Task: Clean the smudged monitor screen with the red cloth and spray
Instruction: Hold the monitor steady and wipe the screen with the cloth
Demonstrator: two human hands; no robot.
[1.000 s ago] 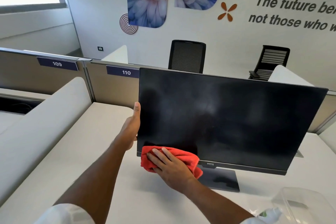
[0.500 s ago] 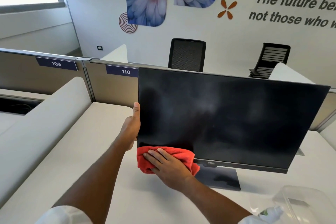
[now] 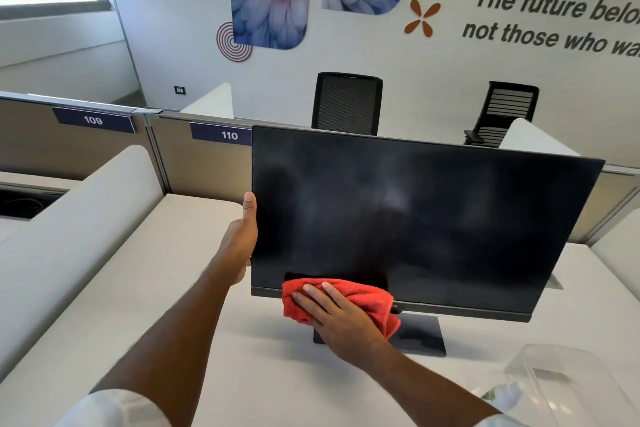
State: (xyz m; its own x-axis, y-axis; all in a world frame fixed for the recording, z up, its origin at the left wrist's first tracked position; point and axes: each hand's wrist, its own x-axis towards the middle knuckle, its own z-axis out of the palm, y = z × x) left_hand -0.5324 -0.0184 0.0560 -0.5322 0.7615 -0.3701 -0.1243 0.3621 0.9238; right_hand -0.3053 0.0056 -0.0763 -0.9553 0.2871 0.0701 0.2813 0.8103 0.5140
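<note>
A black monitor (image 3: 433, 218) stands on a white desk (image 3: 263, 378), its dark screen showing faint grey smudges across the middle. My left hand (image 3: 240, 239) grips the monitor's left edge, thumb on the front and fingers hidden behind. With flat fingers, my right hand (image 3: 341, 319) presses a bunched red cloth (image 3: 369, 295) against the screen's bottom edge, left of centre. A blurred whitish object with green (image 3: 502, 395) lies at the bottom right; whether it is the spray I cannot tell.
A clear plastic container (image 3: 561, 378) sits at the desk's front right. The monitor's dark base (image 3: 422, 336) rests behind my right hand. A rounded side divider (image 3: 86, 218) borders the left, partition panels (image 3: 207, 166) the back. Two office chairs (image 3: 346, 104) stand beyond.
My right hand slid the red cloth a little left, then right along the bottom of the screen. The left hand kept its hold on the monitor's edge.
</note>
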